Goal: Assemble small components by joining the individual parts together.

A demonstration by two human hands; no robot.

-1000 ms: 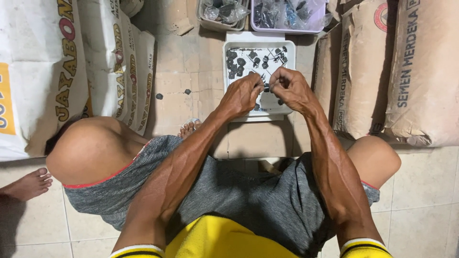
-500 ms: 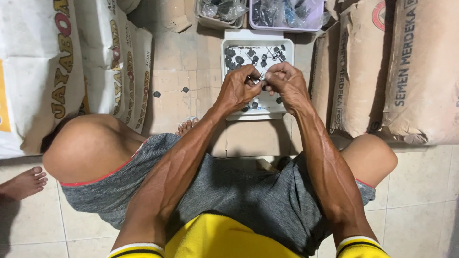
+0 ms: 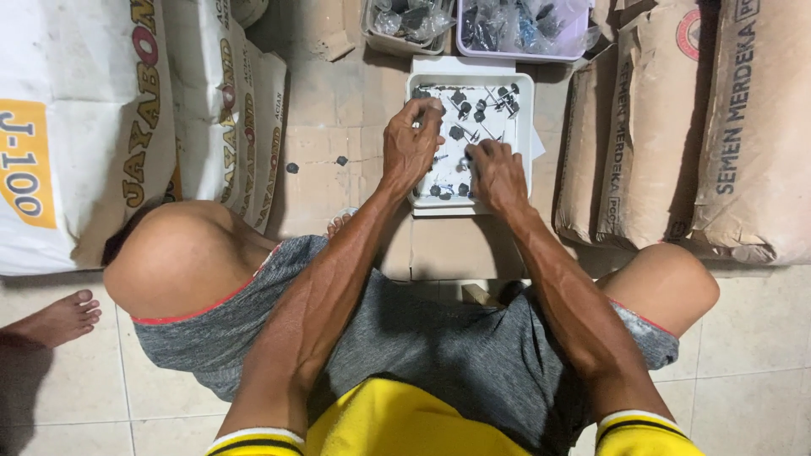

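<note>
A white square tray (image 3: 525,110) lies on the floor in front of me, holding several small dark nails with round caps (image 3: 473,110). My left hand (image 3: 411,145) hovers over the tray's left side, fingers pinched near the top left corner; whether it holds a piece I cannot tell. Over the lower middle of the tray, my right hand (image 3: 497,173) has its fingertips down among the pieces. Both hands are apart from each other.
Two plastic tubs, one clear (image 3: 405,25) and one lilac (image 3: 524,29), hold bagged parts behind the tray. Brown paper sacks (image 3: 676,127) stand at right, white sacks (image 3: 101,127) at left. A bare foot (image 3: 55,319) shows at left. Loose small pieces (image 3: 292,167) lie on the cardboard.
My hands were together just above the tray's front, working one piece between them. They have parted and gone down into the tray, the left toward its far left corner.
</note>
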